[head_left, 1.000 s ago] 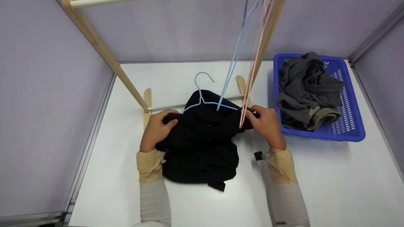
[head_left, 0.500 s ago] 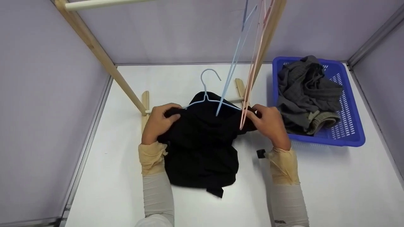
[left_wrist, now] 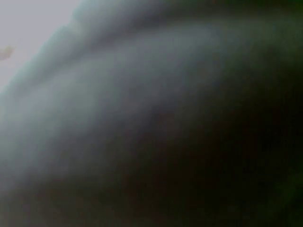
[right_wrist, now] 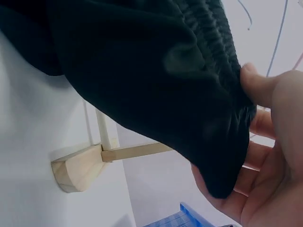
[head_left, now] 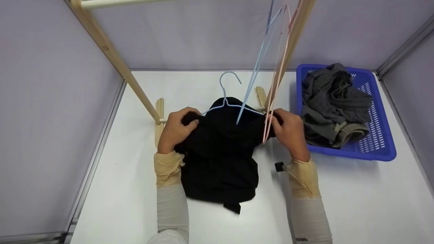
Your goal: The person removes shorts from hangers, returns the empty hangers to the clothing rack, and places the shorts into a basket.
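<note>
Black pants (head_left: 220,162) with a gathered elastic waistband (right_wrist: 208,38) hang between my two hands over the white table. A light blue wire hanger (head_left: 225,98) sits in the waist opening, its hook upward and its shoulder ends hidden by cloth near my hands. My left hand (head_left: 178,130) pinches the waistband's left corner between thumb and fingers. On the right corner, my right hand (head_left: 290,130) grips the waistband, thumb on one side and fingers behind, as the right wrist view shows. The left wrist view is blurred, with only dark cloth filling it.
A wooden rack (head_left: 115,61) stands around the work, its crossbar (head_left: 125,2) overhead. Another blue hanger (head_left: 256,67) and a pink hanger (head_left: 276,84) hang at its right, overlapping the pants and right hand. A blue basket (head_left: 390,149) with grey clothes (head_left: 339,98) stands right.
The blue hanger has shifted right and away from me, and it now sits more level in the waistband. Both hands keep their hold and move slightly away from me.
</note>
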Available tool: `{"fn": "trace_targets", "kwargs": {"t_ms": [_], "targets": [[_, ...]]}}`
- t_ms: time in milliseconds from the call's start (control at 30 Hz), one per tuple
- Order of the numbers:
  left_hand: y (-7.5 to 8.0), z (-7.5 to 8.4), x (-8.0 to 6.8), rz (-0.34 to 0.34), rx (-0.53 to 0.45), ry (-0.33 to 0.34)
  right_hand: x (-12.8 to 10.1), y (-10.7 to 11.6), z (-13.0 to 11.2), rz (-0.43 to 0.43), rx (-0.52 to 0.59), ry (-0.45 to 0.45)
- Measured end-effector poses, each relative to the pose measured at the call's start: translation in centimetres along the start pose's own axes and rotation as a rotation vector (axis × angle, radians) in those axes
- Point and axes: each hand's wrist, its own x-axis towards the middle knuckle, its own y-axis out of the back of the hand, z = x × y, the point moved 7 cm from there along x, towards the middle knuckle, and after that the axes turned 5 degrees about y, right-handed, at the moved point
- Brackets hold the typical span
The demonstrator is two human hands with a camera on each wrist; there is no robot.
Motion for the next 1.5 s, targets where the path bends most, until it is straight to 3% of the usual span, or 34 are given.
{"fn": "trace_targets", "kwargs": {"t_ms": [267, 500, 700, 1067, 1300, 1500], "targets": [[0.0, -0.3, -0.5, 0.084, 0.064, 0.041, -0.2, -1.3, -0.5, -0.006, 0.068, 0.006], [0.1, 0.1, -1.0, 0.078, 0.068, 0.046, 0.1, -1.4, -1.7, 0.041, 0.086, 0.045], [-0.8, 0.4, -1.2, 0.043, 0.107, 0.055, -0.3, -2.1, -1.9, 0.034, 0.077, 0.073], [-2.4, 2.5, -0.3, 0.070, 0.201, -0.021, -0.2, -2.1, -2.5, 0.049, 0.049, 0.125], [-2.6, 3.4, -0.2, 0.092, 0.196, -0.061, -0.2, -2.2, -2.8, 0.039, 0.031, 0.135], [-2.7, 4.0, -0.3, 0.102, 0.188, -0.123, -0.3, -2.2, -3.6, 0.013, -0.066, 0.182]]}}
